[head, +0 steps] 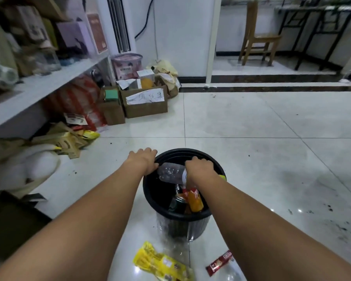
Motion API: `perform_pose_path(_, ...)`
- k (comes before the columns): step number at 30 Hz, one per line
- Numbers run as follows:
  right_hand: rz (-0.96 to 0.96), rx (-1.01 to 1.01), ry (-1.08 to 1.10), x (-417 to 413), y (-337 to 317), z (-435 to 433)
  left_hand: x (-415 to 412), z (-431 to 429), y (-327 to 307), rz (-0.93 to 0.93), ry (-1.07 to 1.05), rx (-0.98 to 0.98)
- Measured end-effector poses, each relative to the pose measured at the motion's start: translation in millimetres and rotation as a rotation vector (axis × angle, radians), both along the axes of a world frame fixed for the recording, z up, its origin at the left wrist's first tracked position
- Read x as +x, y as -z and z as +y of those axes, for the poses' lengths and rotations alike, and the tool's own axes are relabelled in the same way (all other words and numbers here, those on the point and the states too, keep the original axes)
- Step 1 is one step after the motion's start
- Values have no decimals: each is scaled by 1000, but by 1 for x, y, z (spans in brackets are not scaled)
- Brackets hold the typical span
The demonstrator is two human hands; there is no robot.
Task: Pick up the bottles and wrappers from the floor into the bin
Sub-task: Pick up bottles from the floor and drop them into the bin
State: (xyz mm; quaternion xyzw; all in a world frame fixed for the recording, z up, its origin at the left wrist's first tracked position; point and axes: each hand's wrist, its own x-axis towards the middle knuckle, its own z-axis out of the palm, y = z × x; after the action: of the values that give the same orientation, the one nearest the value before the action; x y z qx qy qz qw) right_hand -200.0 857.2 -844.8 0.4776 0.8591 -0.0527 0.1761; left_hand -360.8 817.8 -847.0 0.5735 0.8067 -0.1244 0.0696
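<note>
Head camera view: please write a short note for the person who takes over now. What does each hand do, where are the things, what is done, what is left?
Left hand: grips the rim of the black bin.
Right hand: shut on a clear plastic bottle, held across the bin's opening, not yet released.
Done: an orange bottle and other bottles lie inside the bin.
Left: drop the clear bottle; pick up the yellow wrapper and the red wrapper from the floor in front of the bin.

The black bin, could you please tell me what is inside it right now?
Inside the black bin lie an orange bottle and a dark green one; the right hand holds a clear bottle over them. Anything beneath is hidden.
</note>
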Motion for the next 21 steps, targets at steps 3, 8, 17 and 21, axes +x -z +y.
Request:
perform_pose_path(3,-127,-66,-10,-15,15,-7,-2,-3,6,-18,23,41)
perform_pose_path(8,-32,-63,76,-38,45,-14,-5,-9,21,-47,32,93)
perform_pose_path(17,221,-214,362,-69,97,-21,-3,-8,42,-43,64,163)
perform_pose_path(21,213,-316,372,-78,108,-23,-3,-6,43,-27,65,156)
